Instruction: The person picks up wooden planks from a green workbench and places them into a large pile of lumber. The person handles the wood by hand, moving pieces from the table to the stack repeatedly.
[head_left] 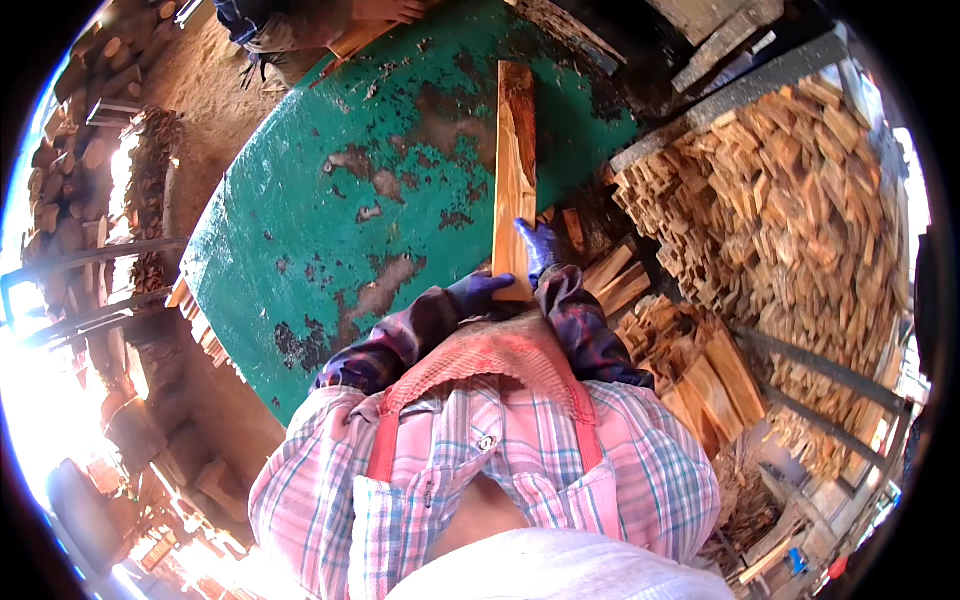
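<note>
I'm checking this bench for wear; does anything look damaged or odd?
Yes: dark and brownish patches break up the green tabletop, as if paint has worn away. The plank on it also looks uneven, with dark, rough-looking areas toward its far end.

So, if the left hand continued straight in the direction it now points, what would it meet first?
The left hand would first meet the wooden plank, which it already seems to touch; depth beyond it is unclear.
</note>
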